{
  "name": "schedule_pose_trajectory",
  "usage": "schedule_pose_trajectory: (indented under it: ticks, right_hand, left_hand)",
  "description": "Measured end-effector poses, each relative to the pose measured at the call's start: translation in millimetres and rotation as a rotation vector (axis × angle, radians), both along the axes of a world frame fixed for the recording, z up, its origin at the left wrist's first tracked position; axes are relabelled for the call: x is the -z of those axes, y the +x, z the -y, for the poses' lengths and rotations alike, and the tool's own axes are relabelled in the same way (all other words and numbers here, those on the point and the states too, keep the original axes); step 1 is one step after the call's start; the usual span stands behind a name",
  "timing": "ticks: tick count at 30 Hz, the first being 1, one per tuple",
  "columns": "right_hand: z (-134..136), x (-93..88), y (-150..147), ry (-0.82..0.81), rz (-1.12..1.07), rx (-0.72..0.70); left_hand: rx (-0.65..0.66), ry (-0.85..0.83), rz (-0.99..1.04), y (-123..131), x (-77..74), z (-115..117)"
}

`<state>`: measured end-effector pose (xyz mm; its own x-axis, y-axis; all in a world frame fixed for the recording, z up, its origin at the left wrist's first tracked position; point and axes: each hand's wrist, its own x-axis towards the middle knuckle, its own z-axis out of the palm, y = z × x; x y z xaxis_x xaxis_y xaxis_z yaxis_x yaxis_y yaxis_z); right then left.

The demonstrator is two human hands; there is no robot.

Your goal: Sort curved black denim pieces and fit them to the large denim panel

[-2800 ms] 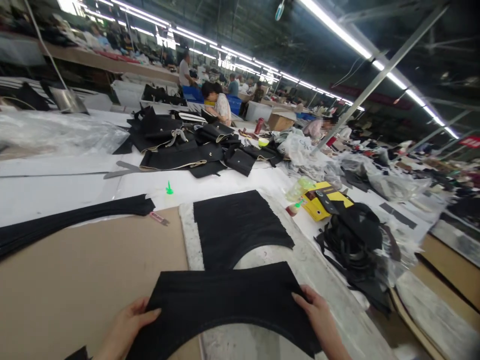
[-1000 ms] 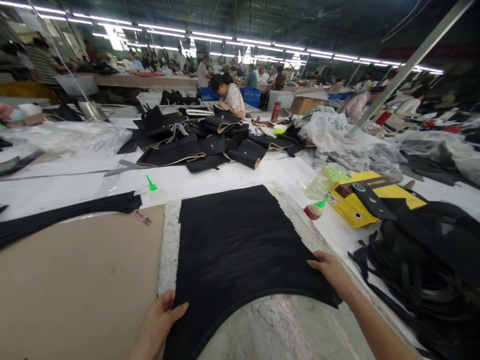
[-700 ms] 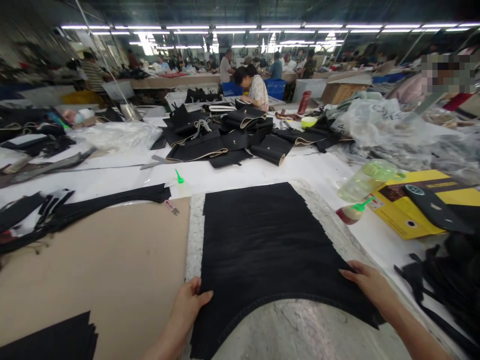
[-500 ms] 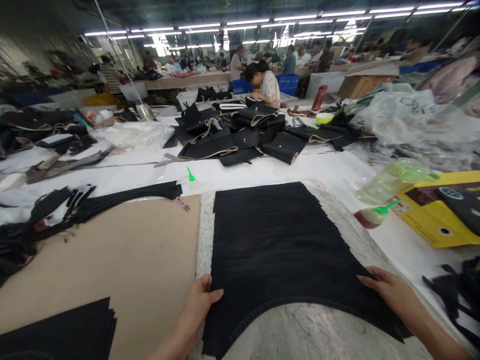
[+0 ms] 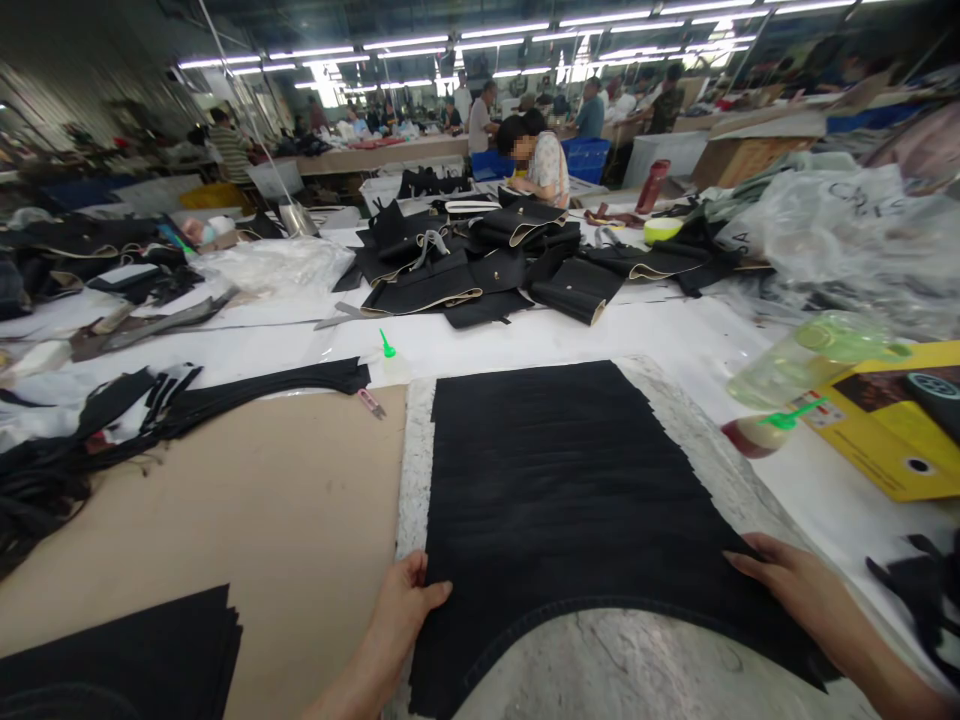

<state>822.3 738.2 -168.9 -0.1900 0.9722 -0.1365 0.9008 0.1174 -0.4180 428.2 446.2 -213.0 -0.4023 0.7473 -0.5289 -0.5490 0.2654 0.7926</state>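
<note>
A fanned stack of black fabric pieces (image 5: 555, 480) lies on a grey-white, stone-like slab (image 5: 637, 660). The pieces overlap like steps, and the near edge curves inward. My left hand (image 5: 411, 600) grips the left edge, thumb on top and the other fingers curled at the side. On the right edge, my right hand (image 5: 787, 575) pinches the fabric; its thumb lies on top and some fingers are hidden. Another stack of black pieces (image 5: 127, 655) rests at the lower left on a tan board (image 5: 300, 500).
Pink-handled thread snips (image 5: 370, 402) and a green-tipped bottle (image 5: 387, 348) are beyond the slab. To the right are a dark-red-filled bottle (image 5: 754, 437), a yellow box (image 5: 885, 440) and a clear green jug (image 5: 817, 355). Black pieces (image 5: 480, 270) lie heaped farther back; a person (image 5: 547, 165) bends behind them.
The camera view has turned slightly, so the scene sits a little farther right. Both hands keep the same hold on the fabric edges, and the stack looks unchanged.
</note>
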Motion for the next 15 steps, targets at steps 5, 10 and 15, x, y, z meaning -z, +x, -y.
schedule_pose_trajectory:
  ticks: [5, 10, 15]
  right_hand:
    - [7, -9.1, -8, -0.074, 0.015, 0.021]
    - [16, -14.1, -16, -0.056, 0.092, 0.019]
    - [18, -8.8, -14, 0.004, 0.117, 0.067]
  left_hand:
    - [0.025, -0.055, -0.082, 2, -0.6, 0]
    - [0.088, -0.108, -0.299, 3, 3.0, -1]
    - [0.134, -0.216, -0.626, -3, 11.5, -3]
